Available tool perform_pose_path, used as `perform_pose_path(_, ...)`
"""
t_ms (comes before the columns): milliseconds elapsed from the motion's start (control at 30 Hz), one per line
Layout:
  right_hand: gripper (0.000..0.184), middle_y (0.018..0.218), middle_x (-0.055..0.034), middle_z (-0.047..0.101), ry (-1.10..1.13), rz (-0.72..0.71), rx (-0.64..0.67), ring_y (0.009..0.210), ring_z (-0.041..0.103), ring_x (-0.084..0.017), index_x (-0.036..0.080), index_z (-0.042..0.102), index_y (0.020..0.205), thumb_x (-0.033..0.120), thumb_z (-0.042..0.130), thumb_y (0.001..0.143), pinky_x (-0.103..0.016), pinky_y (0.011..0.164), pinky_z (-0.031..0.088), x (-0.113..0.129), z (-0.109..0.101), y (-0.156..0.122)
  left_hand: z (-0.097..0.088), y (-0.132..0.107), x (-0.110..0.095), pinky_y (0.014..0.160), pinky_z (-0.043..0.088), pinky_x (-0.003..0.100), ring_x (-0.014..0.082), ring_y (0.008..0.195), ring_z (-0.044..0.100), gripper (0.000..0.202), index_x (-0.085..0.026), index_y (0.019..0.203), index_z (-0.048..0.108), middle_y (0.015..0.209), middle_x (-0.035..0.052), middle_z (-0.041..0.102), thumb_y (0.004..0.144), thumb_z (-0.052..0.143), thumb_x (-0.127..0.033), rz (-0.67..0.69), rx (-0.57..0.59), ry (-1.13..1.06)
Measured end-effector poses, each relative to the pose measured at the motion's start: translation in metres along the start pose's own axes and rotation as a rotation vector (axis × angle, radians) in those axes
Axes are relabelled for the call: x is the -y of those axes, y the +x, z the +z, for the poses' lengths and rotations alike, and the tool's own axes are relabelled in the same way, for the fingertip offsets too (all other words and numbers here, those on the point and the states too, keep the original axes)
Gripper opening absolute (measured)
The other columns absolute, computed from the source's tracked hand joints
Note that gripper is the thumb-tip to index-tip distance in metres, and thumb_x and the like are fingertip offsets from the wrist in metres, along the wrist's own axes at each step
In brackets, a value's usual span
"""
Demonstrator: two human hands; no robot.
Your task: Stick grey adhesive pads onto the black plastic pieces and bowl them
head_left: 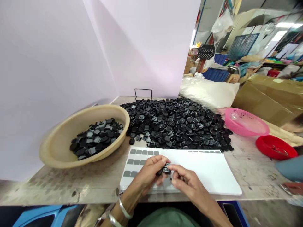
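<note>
My left hand (152,170) is closed around a few small black plastic pieces (166,168), with a slotted, buckle-like face turned up. My right hand (186,179) meets it from the right, its index fingertip touching the top piece. The thumb and other fingers are curled in, and a small dark spot shows by the thumb tip; I cannot make out what it is. Both hands are over a stack of white sheets (203,170), which bears rows of grey rounded patches (136,162) at its left side.
Behind the sheets spreads a large heap of black plastic pieces (175,123). A beige basin (56,154) at left holds more of them. To the right are a pink basket (246,123), a red bowl (276,148) and a cardboard box (270,94). A black wire stand (143,89) stands at the back.
</note>
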State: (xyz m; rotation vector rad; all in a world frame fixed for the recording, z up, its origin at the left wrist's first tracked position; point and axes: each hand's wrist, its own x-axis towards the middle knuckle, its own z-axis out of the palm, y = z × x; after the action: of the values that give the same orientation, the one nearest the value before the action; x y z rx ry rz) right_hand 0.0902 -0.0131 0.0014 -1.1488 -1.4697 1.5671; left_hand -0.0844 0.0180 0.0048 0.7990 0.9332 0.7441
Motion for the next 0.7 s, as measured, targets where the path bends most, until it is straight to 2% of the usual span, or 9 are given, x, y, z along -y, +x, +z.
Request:
perform_pose_path(67, 0.035, 0.072, 0.0032, 0.05, 0.075, 0.064, 0.004, 0.055, 0.04, -0.008, 0.02, 0.064, 0.113, 0.033, 0.059, 0.08, -0.022, 0.053, 0.033, -0.005, -0.004, -0.004, 0.001, -0.003, 0.004, 0.037, 0.03, 0.015, 0.005, 0.046, 0.047, 0.033, -0.012, 0.095, 0.061, 0.069, 0.0001, 0.057, 0.077, 0.067, -0.039, -0.034, 0.047, -0.063)
perform_pose_path(133, 0.037, 0.072, 0.0039, 0.05, 0.146, 0.139, 0.015, 0.049, 0.038, -0.006, 0.021, 0.064, 0.113, 0.033, 0.059, 0.078, -0.021, 0.048, 0.032, -0.009, -0.008, -0.01, 0.003, -0.006, 0.008, 0.042, 0.035, 0.015, 0.005, 0.05, 0.051, 0.04, -0.014, 0.102, 0.061, 0.077, -0.0007, 0.058, 0.067, 0.076, -0.026, -0.063, 0.082, -0.084)
perform_pose_path(200, 0.037, 0.073, 0.0039, 0.051, 0.161, 0.166, 0.014, 0.047, 0.038, -0.006, 0.021, 0.065, 0.111, 0.032, 0.059, 0.076, -0.02, 0.047, 0.033, -0.01, -0.009, -0.015, 0.006, -0.007, 0.011, 0.043, 0.037, 0.016, 0.004, 0.05, 0.051, 0.048, -0.015, 0.104, 0.061, 0.083, -0.0013, 0.057, 0.06, 0.079, -0.016, -0.063, 0.062, -0.062)
perform_pose_path(267, 0.033, 0.073, 0.0029, 0.052, 0.102, 0.106, -0.032, 0.05, 0.041, -0.007, 0.02, 0.066, 0.107, 0.03, 0.059, 0.077, -0.021, 0.049, 0.036, -0.01, -0.009, -0.02, 0.01, -0.007, 0.015, 0.043, 0.037, 0.016, 0.0028, 0.049, 0.049, 0.042, -0.014, 0.101, 0.062, 0.083, -0.0016, 0.056, 0.061, 0.076, -0.014, -0.023, 0.015, -0.036)
perform_pose_path(367, 0.027, 0.078, 0.0005, 0.055, -0.107, -0.076, -0.215, 0.065, 0.051, -0.012, 0.021, 0.066, 0.107, 0.03, 0.054, 0.085, -0.024, 0.06, 0.042, -0.008, -0.006, -0.023, 0.015, -0.007, 0.017, 0.042, 0.034, 0.016, 0.0037, 0.049, 0.05, 0.038, -0.014, 0.099, 0.063, 0.079, -0.0029, 0.054, 0.062, 0.07, -0.011, 0.023, -0.025, -0.038)
perform_pose_path(467, 0.023, 0.084, -0.0011, 0.057, -0.339, -0.223, -0.371, 0.076, 0.056, -0.015, 0.022, 0.064, 0.108, 0.029, 0.05, 0.09, -0.025, 0.069, 0.044, -0.007, -0.004, -0.023, 0.016, -0.007, 0.018, 0.04, 0.03, 0.016, 0.0053, 0.048, 0.053, 0.039, -0.015, 0.099, 0.062, 0.071, -0.0044, 0.052, 0.061, 0.071, -0.013, 0.009, -0.016, -0.051)
perform_pose_path(567, 0.022, 0.085, -0.0023, 0.059, -0.512, -0.306, -0.385, 0.077, 0.058, -0.015, 0.022, 0.061, 0.107, 0.025, 0.045, 0.094, -0.025, 0.068, 0.045, -0.007, -0.003, -0.021, 0.016, -0.009, 0.017, 0.038, 0.028, 0.016, 0.0053, 0.045, 0.053, 0.038, -0.015, 0.098, 0.062, 0.068, -0.0053, 0.051, 0.061, 0.071, -0.014, -0.024, -0.013, -0.066)
perform_pose_path(700, 0.023, 0.087, -0.0038, 0.061, -0.686, -0.356, -0.308, 0.077, 0.061, -0.016, 0.022, 0.059, 0.108, 0.021, 0.039, 0.096, -0.027, 0.068, 0.046, -0.009, -0.002, -0.017, 0.018, -0.011, 0.014, 0.037, 0.028, 0.016, 0.0045, 0.043, 0.053, 0.038, -0.016, 0.096, 0.063, 0.07, -0.0062, 0.048, 0.059, 0.07, -0.011, -0.047, -0.025, -0.081)
